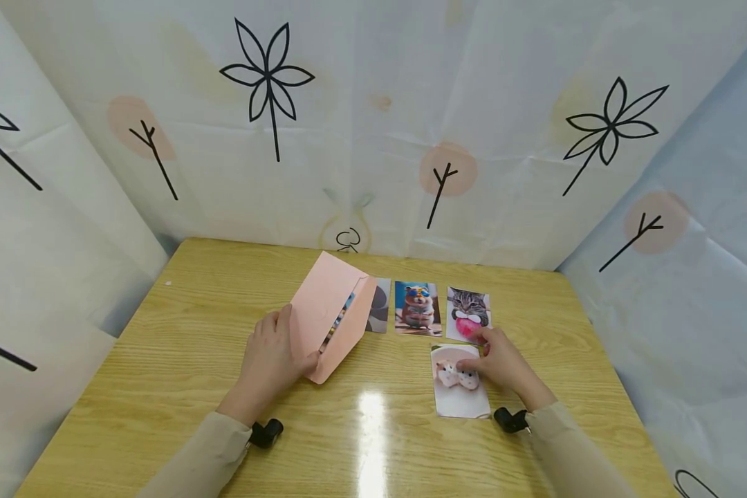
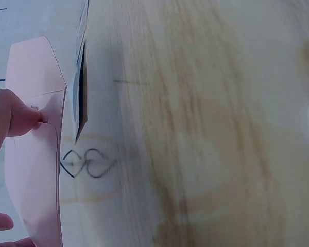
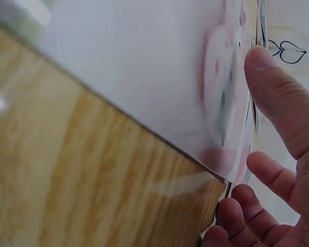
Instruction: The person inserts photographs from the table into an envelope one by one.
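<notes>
My left hand (image 1: 277,353) grips a pale pink envelope (image 1: 326,304), its thumb pressed on the paper in the left wrist view. The envelope's flap stands open, and colourful edges of contents show in the slit. My right hand (image 1: 501,363) pinches the edge of a picture card of two pale hamsters (image 1: 448,398), thumb (image 3: 278,98) on its face and other fingers by its edge. Just beyond that hand lies a cat card (image 1: 469,304) with a pink shape. Beside it is a card of a hamster in sunglasses (image 1: 418,311). A grey card (image 1: 380,308) is partly hidden behind the envelope.
The wooden table (image 1: 180,360) extends to both sides and ends at a white curtain (image 1: 348,138) with printed flowers. A small pale scrap (image 1: 168,283) lies at the back left. Black wrist cameras (image 1: 266,434) sit at both sleeves.
</notes>
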Demonstrator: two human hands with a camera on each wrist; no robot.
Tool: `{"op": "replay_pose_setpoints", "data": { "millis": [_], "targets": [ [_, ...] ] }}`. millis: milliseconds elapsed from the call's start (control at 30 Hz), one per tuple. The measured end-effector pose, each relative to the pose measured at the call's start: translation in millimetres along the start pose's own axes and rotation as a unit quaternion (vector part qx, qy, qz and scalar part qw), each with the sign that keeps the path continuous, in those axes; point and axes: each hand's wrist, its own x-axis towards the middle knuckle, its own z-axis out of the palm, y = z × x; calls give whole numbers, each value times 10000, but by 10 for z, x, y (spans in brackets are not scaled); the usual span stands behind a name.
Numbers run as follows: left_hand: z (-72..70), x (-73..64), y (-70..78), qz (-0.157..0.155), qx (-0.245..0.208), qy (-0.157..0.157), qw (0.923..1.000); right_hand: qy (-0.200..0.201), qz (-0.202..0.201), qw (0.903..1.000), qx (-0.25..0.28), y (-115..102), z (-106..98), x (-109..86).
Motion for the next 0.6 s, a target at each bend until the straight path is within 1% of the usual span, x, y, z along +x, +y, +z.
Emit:
{"op": "replay_pose_setpoints", "data": {
  "millis": [400,600],
  "targets": [
    [13,5,-9,-16,-1,1,10000,-124,-3,9996,-245,-16,34,-2],
    [14,0,-4,2,-21,11,10000,-288,143,9991,-268,-37,30,16]
  ]
}}
